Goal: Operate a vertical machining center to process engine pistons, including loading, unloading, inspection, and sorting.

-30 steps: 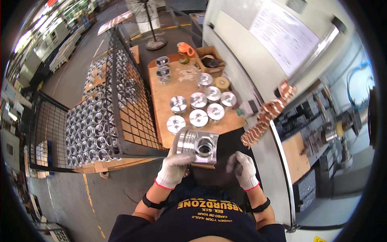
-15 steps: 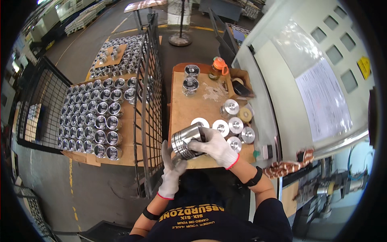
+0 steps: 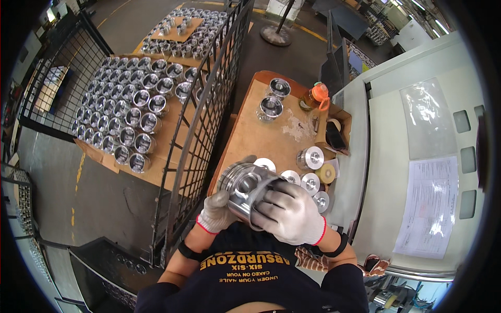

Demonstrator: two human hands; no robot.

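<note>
A shiny metal piston point(image 3: 244, 189) is held tilted in front of my chest, above the near edge of the table. My gloved left hand point(image 3: 214, 209) is closed around its ringed end. The gloved fingers of my right hand point(image 3: 291, 213) wrap over the rim of its open skirt end, and the pin hole shows between the hands. Just beyond, several pistons stand crown up, among them one piston point(image 3: 313, 157) beside a yellow disc point(image 3: 326, 173). Farther back, two pistons point(image 3: 270, 108) stand with their hollow ends up.
The brown tabletop point(image 3: 245, 130) also carries an orange-capped bottle point(image 3: 317, 96) and a cardboard box point(image 3: 342, 116). Left of it rises a black mesh cage panel point(image 3: 201, 120), with rows of pistons point(image 3: 125, 107) on cardboard beyond. A pale machine panel point(image 3: 383, 135) borders the right.
The piston has turned so its side hole and skirt face up. My left hand, open beside it before, has closed on its ringed end. The view has swung round.
</note>
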